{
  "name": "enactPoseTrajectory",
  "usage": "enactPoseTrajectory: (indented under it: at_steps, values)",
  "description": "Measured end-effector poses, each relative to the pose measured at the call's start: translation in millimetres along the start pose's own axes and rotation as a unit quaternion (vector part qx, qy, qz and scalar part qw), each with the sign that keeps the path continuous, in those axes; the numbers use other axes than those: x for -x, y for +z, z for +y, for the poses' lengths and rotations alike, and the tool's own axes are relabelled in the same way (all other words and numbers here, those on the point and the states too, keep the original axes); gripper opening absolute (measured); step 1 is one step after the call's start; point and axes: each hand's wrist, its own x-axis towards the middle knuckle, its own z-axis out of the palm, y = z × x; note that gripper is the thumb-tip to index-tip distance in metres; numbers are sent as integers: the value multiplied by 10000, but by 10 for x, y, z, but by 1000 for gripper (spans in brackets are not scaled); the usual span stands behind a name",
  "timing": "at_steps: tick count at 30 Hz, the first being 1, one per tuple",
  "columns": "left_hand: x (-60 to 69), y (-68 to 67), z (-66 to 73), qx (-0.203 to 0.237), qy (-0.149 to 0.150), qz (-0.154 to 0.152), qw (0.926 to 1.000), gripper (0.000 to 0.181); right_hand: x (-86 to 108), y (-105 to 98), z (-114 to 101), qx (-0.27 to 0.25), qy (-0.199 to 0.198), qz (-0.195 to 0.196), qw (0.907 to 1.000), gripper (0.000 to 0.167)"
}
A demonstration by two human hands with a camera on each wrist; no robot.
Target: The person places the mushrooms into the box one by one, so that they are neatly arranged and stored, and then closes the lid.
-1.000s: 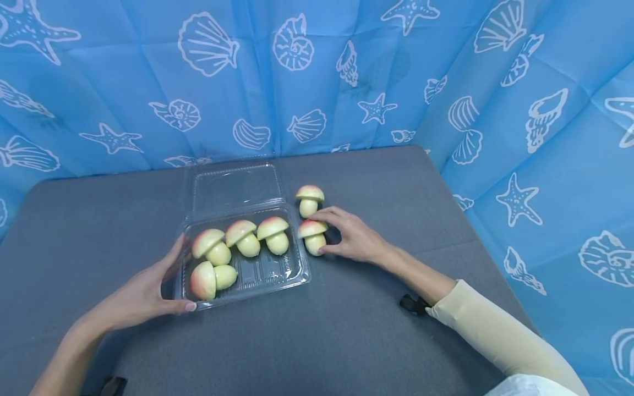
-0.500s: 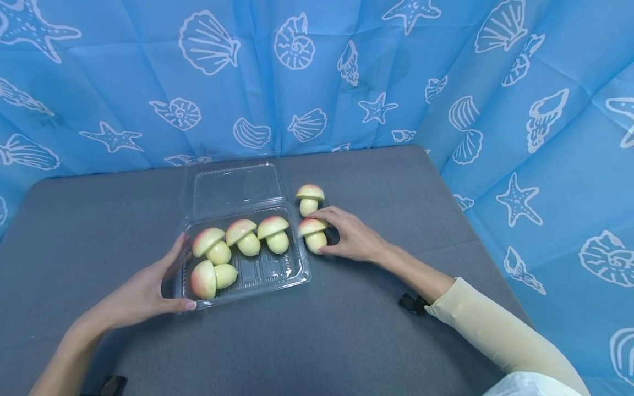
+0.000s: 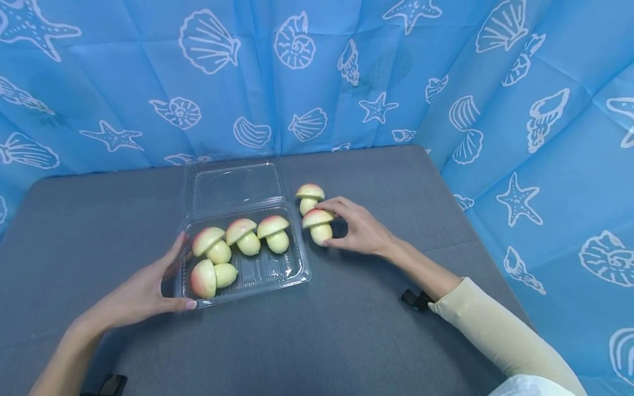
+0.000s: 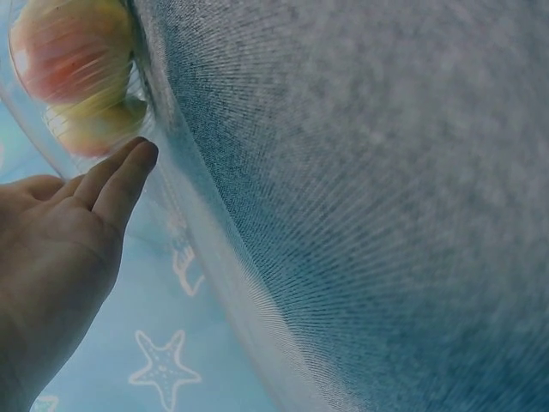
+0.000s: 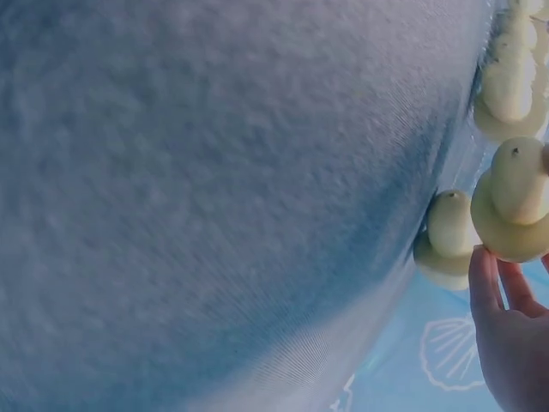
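Blue curtain [image 3: 317, 82] printed with white shells and starfish hangs behind a grey-covered bench [image 3: 371, 330]. On it, a mushroom-shaped piece [image 3: 318, 219] sits just to the right of a clear container [image 3: 262, 268], its long axis running from the cap at the far end to the stem nearer the person. The right hand [image 3: 364, 228] approaches from the right; its grip is closed on this piece, fingers at the cap and thumb by the stem's end. Whether it clears the cloth, I cannot tell. Another mushroom piece [image 3: 310, 192] lies just beyond. The left hand [image 3: 141, 297], nearer the container, has thumb and fingers spread wide, touching its left side; four mushroom pieces [image 3: 273, 234] lie inside.
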Motion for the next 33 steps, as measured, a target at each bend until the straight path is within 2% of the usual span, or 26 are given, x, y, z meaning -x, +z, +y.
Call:
enactPoseTrajectory:
  at_steps: [8,19,27,33]
  values:
    - [-2,-2,-8,77,68,10,9999,126,-25,-60,-33,-153,-138,104,9997,75]
    - [-7,-10,-9,43,66,-26,10000,126,-122,-95,-118,-211,-662,231,9973,74]
    - [-2,-9,7,153,63,-46,9999,126,-231,-62,-207,-313,-1062,132,9938,75]
    - [1,-8,11,96,45,-26,9999,127,-282,-23,-279,-330,-1148,-17,9928,74]
